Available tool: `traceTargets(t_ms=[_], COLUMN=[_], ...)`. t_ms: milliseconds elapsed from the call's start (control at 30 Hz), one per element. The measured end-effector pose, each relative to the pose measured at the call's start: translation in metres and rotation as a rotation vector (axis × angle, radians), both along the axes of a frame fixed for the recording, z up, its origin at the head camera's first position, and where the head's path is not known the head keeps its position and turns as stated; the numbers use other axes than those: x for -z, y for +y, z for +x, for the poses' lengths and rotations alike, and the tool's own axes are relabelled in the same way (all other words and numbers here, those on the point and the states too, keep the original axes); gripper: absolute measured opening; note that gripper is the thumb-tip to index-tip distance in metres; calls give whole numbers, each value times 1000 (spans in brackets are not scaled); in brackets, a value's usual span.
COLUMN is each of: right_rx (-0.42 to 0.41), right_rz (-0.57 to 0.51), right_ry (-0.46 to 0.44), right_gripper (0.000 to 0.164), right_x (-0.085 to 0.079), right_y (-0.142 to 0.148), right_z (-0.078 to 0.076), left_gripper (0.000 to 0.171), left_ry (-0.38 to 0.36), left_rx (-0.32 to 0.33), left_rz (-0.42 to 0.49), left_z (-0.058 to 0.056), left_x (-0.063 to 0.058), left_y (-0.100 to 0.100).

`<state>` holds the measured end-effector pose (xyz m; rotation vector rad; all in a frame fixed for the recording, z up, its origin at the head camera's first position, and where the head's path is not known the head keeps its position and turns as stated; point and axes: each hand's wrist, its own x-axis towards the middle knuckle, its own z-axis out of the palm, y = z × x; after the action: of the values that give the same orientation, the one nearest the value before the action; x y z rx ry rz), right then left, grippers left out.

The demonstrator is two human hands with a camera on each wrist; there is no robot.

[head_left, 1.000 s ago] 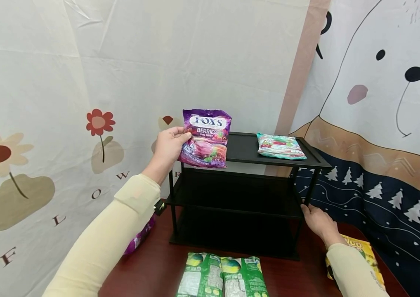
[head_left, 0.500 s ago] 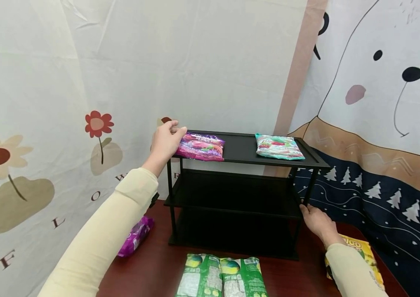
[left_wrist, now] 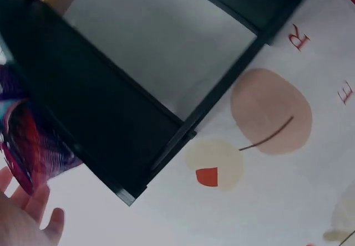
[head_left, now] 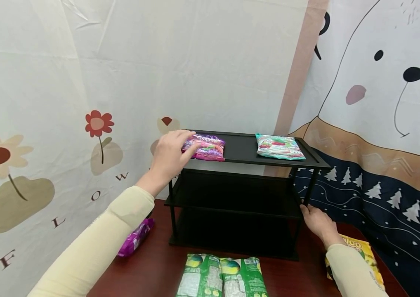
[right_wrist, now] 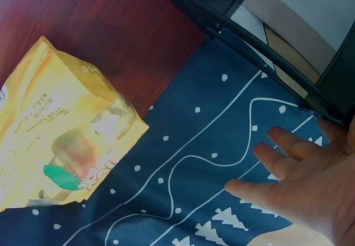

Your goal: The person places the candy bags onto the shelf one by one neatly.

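A purple bag of Fox's berry candy [head_left: 210, 148] lies flat at the left end of the top tier of a black three-tier rack [head_left: 239, 144]. My left hand [head_left: 173, 154] is at its left side, fingers extended and touching it. The left wrist view catches those spread fingers [left_wrist: 33, 210] beside the candy bag [left_wrist: 39, 146]. Low on the rack's right side, my right hand [head_left: 319, 225] holds the corner post between thumb and forefinger. Its other fingers [right_wrist: 272, 163] stick out loosely in the right wrist view.
A teal candy bag [head_left: 279, 147] rests on the top tier's right end. Two green bags [head_left: 200, 276] lie before the rack on the dark red table [head_left: 135, 274]. A purple bag [head_left: 135, 238] lies left, a yellow bag [right_wrist: 72, 135] right. Printed cloth [head_left: 158, 62] hangs behind.
The left hand has lowered the purple candy bag from upright above the rack onto the top tier and released its pinch, then shifted slightly right against it. The right hand stays put.
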<state>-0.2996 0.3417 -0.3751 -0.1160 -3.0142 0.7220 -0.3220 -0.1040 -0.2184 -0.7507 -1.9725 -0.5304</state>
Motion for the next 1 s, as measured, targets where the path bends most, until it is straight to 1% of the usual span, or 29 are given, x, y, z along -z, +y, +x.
traceTargets(t_ms=[100, 167, 233, 333, 467, 567, 800, 1000], right_rx=[1, 0, 1, 3, 6, 5, -3, -2], right_rz=[0, 0, -2, -2, -1, -1, -11, -3], right_ry=[3, 3, -4, -12, -16, -7, 4, 8], right_gripper=[71, 71, 71, 72, 73, 72, 69, 71], right_x=[-1, 0, 0, 0, 0, 0, 1, 1], right_y=[0, 0, 0, 0, 0, 0, 0, 0], right_z=[0, 0, 0, 0, 0, 0, 0, 0], left_gripper=[48, 51, 49, 39, 21, 16, 16, 15], left_ry=[211, 321, 386, 429, 435, 413, 316, 281], left_rx=[-30, -52, -66, -76, -89, -94, -87, -98], left_rz=[-119, -179, -216, -235, -235, -228, -216, -229], left_z=[2, 3, 4, 4, 1, -1, -6, -11], left_x=[9, 15, 20, 27, 32, 34, 38, 38], left_y=[0, 0, 0, 0, -1, 0, 4, 10])
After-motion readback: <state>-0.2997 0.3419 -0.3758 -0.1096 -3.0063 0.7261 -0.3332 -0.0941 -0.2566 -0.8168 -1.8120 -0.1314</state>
